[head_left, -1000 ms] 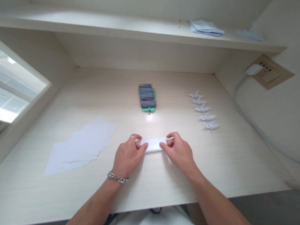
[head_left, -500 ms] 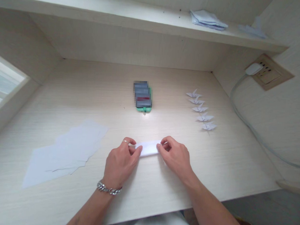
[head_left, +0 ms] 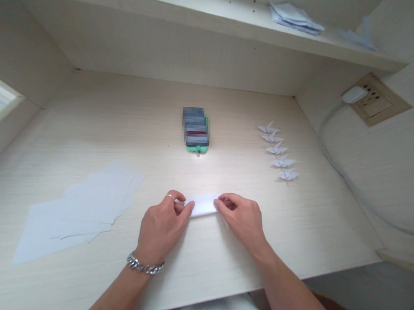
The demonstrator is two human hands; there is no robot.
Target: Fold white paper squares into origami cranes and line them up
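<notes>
A folded strip of white paper (head_left: pixel 204 206) lies low over the desk, stretched between my two hands. My left hand (head_left: pixel 164 221), with a ring and a chain bracelet, pinches its left end between thumb and fingers. The right end is pinched by my right hand (head_left: pixel 241 218) in the same way. My fingers hide both ends of the strip. Several folded paper cranes (head_left: pixel 276 149) stand in a slanting row beyond my right hand. Left of my left hand, loose white paper sheets (head_left: pixel 84 209) overlap on the desk.
A phone (head_left: pixel 196 129) with a blurred screen and green case lies toward the back of the desk (head_left: pixel 139 129). A stack of folded paper (head_left: pixel 295 18) rests on the shelf (head_left: pixel 185 19). On the right wall, a white plug (head_left: pixel 354 94) sits in a socket, its cable (head_left: pixel 346 177) hanging down.
The view has shifted and tilted slightly. Both hands keep their pinch on the paper strip, with hardly any movement relative to the desk.
</notes>
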